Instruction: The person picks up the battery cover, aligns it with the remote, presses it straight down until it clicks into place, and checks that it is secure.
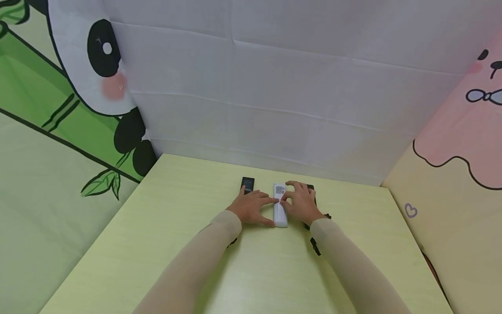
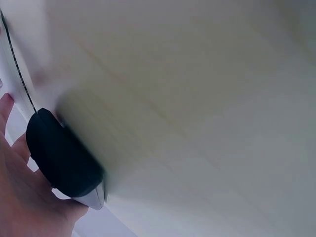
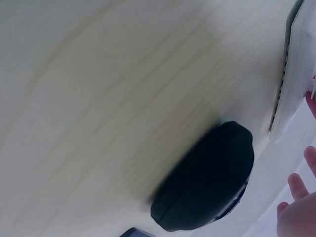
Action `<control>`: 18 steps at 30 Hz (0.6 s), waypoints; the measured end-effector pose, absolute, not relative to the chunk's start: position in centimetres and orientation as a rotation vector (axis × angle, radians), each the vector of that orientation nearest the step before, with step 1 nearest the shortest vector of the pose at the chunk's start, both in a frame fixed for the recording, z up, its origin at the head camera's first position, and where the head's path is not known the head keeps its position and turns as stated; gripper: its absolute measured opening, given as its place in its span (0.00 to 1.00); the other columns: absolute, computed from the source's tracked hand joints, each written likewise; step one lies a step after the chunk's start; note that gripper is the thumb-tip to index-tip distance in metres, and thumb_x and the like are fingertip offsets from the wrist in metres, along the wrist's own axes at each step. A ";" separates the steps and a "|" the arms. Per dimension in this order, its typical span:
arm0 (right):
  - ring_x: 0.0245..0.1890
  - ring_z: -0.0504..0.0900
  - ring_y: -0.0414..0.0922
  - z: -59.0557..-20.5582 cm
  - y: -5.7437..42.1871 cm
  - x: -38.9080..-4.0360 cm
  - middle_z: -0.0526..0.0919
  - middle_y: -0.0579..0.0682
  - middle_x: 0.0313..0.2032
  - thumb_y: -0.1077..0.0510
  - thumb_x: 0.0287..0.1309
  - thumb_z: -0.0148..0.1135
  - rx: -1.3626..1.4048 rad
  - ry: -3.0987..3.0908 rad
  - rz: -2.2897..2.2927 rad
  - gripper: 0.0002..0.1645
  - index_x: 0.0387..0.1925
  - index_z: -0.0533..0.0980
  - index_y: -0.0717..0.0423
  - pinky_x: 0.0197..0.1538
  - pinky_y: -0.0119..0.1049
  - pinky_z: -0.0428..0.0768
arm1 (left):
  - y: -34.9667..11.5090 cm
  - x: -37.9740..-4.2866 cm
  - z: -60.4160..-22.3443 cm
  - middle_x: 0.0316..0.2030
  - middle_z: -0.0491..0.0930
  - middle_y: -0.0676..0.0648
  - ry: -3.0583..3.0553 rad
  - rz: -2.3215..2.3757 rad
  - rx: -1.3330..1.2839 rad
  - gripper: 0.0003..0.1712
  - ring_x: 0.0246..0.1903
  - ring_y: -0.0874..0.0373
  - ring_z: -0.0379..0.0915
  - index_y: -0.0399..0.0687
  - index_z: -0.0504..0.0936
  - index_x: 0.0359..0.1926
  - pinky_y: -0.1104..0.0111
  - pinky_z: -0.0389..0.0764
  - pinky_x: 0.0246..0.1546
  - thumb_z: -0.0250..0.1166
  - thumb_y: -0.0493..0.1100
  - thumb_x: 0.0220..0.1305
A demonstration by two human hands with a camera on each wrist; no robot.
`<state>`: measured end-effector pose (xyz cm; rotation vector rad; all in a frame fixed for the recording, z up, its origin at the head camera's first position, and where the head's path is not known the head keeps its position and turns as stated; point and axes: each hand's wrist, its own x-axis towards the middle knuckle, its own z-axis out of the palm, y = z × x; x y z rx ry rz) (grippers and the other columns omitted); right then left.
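A white remote control (image 1: 280, 216) lies on the table with its labelled back up, between both hands. My left hand (image 1: 251, 207) is at its left side, index finger stretched onto it and thumb at its lower left edge. From the right, my right hand (image 1: 302, 203) bends its fingers towards the middle of the remote, thumb and a fingertip close together there. Whether they pinch anything is hidden. A black remote control (image 1: 248, 184) lies beyond the left hand. Another black remote control (image 1: 311, 187) is partly covered by the right hand; the right wrist view shows a black rounded body (image 3: 207, 177).
The pale wooden table (image 1: 188, 209) reaches to a white cloth wall (image 1: 274, 109) at the back. Cartoon-printed cloth stands on both sides. Dark wrist straps (image 1: 315, 246) show under the sleeves. At the right table edge lies a dark cable (image 1: 435, 272).
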<state>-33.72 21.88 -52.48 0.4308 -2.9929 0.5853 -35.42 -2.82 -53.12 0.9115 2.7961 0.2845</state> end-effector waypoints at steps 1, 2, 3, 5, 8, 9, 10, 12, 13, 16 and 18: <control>0.88 0.66 0.70 -52.5 21.9 -33.7 0.74 0.58 0.86 0.49 0.83 0.75 0.432 -2.993 0.583 0.09 0.44 0.95 0.44 0.80 0.77 0.64 | -2.8 -35.4 -53.1 0.88 0.76 0.54 2.797 0.283 0.912 0.54 0.93 0.44 0.65 0.83 0.72 0.90 0.19 0.46 0.92 0.71 0.88 0.67; 0.88 0.66 0.70 -52.4 21.9 -33.7 0.74 0.58 0.86 0.49 0.83 0.75 0.431 -2.994 0.580 0.09 0.44 0.95 0.44 0.80 0.77 0.64 | -2.8 -35.4 -53.1 0.88 0.76 0.54 2.797 0.280 0.911 0.54 0.93 0.44 0.65 0.83 0.72 0.90 0.19 0.46 0.92 0.71 0.88 0.67; 0.88 0.66 0.70 -52.4 21.9 -33.7 0.74 0.58 0.86 0.49 0.83 0.75 0.430 -2.996 0.580 0.09 0.44 0.95 0.44 0.80 0.77 0.64 | -2.8 -35.4 -53.1 0.88 0.76 0.54 2.798 0.279 0.912 0.55 0.93 0.44 0.65 0.83 0.72 0.90 0.19 0.46 0.92 0.70 0.88 0.67; 0.88 0.66 0.69 -52.4 21.8 -33.7 0.75 0.58 0.85 0.49 0.83 0.76 0.426 -2.998 0.585 0.09 0.45 0.96 0.45 0.80 0.76 0.63 | -2.8 -35.4 -53.0 0.88 0.76 0.54 2.799 0.278 0.913 0.55 0.93 0.44 0.65 0.83 0.72 0.90 0.19 0.46 0.92 0.70 0.88 0.67; 0.88 0.66 0.69 -52.4 21.8 -33.8 0.76 0.57 0.83 0.48 0.82 0.77 0.420 -2.995 0.606 0.09 0.44 0.96 0.45 0.81 0.76 0.62 | -2.8 -35.3 -52.9 0.88 0.75 0.54 2.801 0.279 0.915 0.55 0.93 0.44 0.65 0.82 0.72 0.90 0.19 0.46 0.92 0.70 0.88 0.67; 0.88 0.66 0.69 -52.4 21.8 -33.8 0.76 0.57 0.83 0.48 0.82 0.77 0.418 -2.994 0.617 0.09 0.44 0.96 0.45 0.81 0.76 0.62 | -2.9 -35.3 -52.9 0.88 0.75 0.54 2.800 0.279 0.916 0.55 0.92 0.44 0.65 0.82 0.72 0.90 0.19 0.46 0.92 0.70 0.88 0.67; 0.87 0.66 0.69 -52.5 21.8 -33.8 0.77 0.57 0.83 0.48 0.81 0.78 0.418 -2.992 0.625 0.09 0.44 0.96 0.45 0.81 0.76 0.62 | -2.9 -35.3 -52.9 0.88 0.75 0.53 2.799 0.279 0.916 0.55 0.93 0.44 0.65 0.82 0.72 0.90 0.19 0.46 0.92 0.70 0.88 0.67; 0.87 0.67 0.69 -52.5 21.8 -33.8 0.77 0.57 0.82 0.48 0.81 0.78 0.416 -2.990 0.638 0.08 0.44 0.97 0.45 0.81 0.76 0.61 | -2.9 -35.4 -52.9 0.89 0.75 0.53 2.795 0.278 0.917 0.55 0.93 0.44 0.65 0.82 0.72 0.90 0.19 0.46 0.92 0.70 0.88 0.68; 0.87 0.67 0.69 -52.5 21.8 -33.8 0.78 0.57 0.82 0.48 0.80 0.79 0.414 -2.990 0.641 0.08 0.44 0.97 0.45 0.81 0.76 0.61 | -2.9 -35.4 -52.9 0.89 0.75 0.53 2.792 0.277 0.917 0.55 0.93 0.44 0.65 0.82 0.72 0.90 0.19 0.45 0.92 0.70 0.88 0.68; 0.87 0.67 0.69 -52.5 21.8 -33.8 0.78 0.56 0.82 0.48 0.80 0.79 0.412 -2.989 0.641 0.08 0.44 0.97 0.45 0.81 0.76 0.61 | -2.9 -35.4 -53.0 0.89 0.75 0.53 2.789 0.280 0.914 0.55 0.93 0.44 0.64 0.82 0.72 0.90 0.19 0.45 0.92 0.70 0.88 0.68; 0.87 0.67 0.69 -52.6 21.8 -33.8 0.78 0.56 0.82 0.48 0.79 0.80 0.410 -2.989 0.642 0.07 0.43 0.97 0.44 0.82 0.76 0.61 | -2.9 -35.4 -53.0 0.89 0.75 0.53 2.790 0.282 0.913 0.55 0.93 0.44 0.65 0.82 0.72 0.90 0.19 0.46 0.92 0.69 0.88 0.68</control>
